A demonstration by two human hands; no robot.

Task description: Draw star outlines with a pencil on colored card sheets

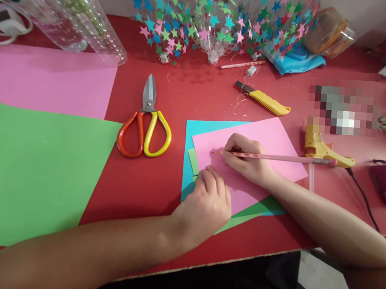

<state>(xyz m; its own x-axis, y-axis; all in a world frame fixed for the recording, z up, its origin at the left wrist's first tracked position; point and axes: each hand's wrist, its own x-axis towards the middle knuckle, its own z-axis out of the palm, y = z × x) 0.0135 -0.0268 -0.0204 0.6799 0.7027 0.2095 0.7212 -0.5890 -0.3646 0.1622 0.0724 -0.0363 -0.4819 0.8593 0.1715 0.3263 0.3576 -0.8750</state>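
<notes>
A long pink pencil [278, 158] with a metal band and eraser end is pinched in my right hand [246, 158]. Its tip touches the pink paper [269, 136], where faint pencil lines show near the upper left. My left hand [205, 202] lies on the paper's lower left edge with curled fingers, holding it down; the fingertips are partly hidden. Under the pink paper are a blue sheet [210, 127], green paper [240, 220] and a small green piece [193, 161].
Scissors [148, 110] lie left, beside large green [39, 169] and pink [52, 77] sheets. Behind are a yellow cutter [265, 100], star-covered plastic shapes [214, 36], another pencil [241, 64] and plastic bottles [89, 23]. A yellow glue gun [324, 151] with a cord lies right, on the red table [196, 92].
</notes>
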